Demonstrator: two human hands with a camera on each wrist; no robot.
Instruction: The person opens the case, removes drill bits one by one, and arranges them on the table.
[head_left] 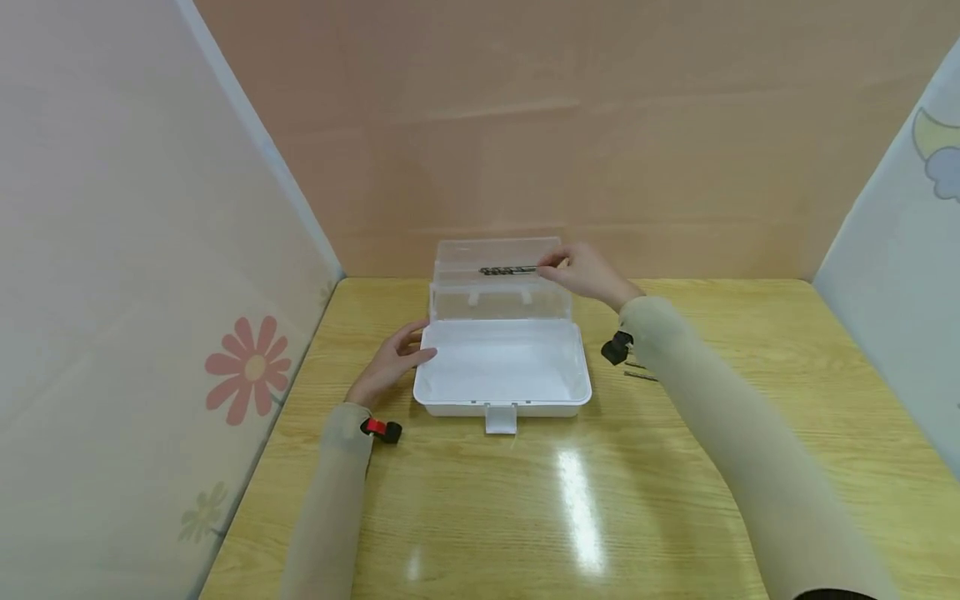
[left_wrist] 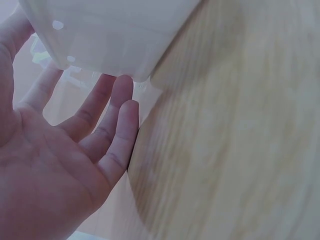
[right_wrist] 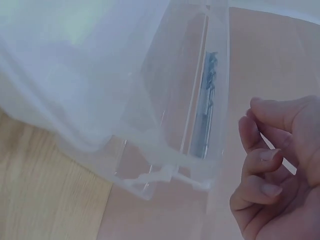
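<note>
1. Hands first: the right hand (head_left: 588, 271) is raised at the far right corner of the upright clear lid (head_left: 498, 279), its fingers (right_wrist: 260, 172) curled and pinching the shank end of a dark drill bit (head_left: 507, 270).
2. Drill bit: it lies level along the top part of the lid, its fluted end pointing toward the left side; in the right wrist view the drill bit (right_wrist: 206, 107) shows through the lid's clear wall (right_wrist: 165, 100).
3. Left hand (head_left: 393, 360): it is relaxed and holds nothing, fingers straight, its fingertips touching the left end of the white box (head_left: 501, 367). In the left wrist view the fingers (left_wrist: 112, 117) reach up to the box's rounded lower corner (left_wrist: 115, 35), palm open.
4. White box: it stands open near the middle of the far half of the wooden surface (head_left: 675, 467), its lid raised at the far edge and a small latch (head_left: 500, 418) hanging from its near edge.
5. Surroundings: two thin dark pieces (head_left: 639, 371) lie on the surface just right of the box, partly hidden by the right sleeve (head_left: 720, 433); what they are cannot be told. A flower-print panel (head_left: 150, 292) rises along the surface's left edge, and a plain peach wall (head_left: 562, 125) along its far edge.
</note>
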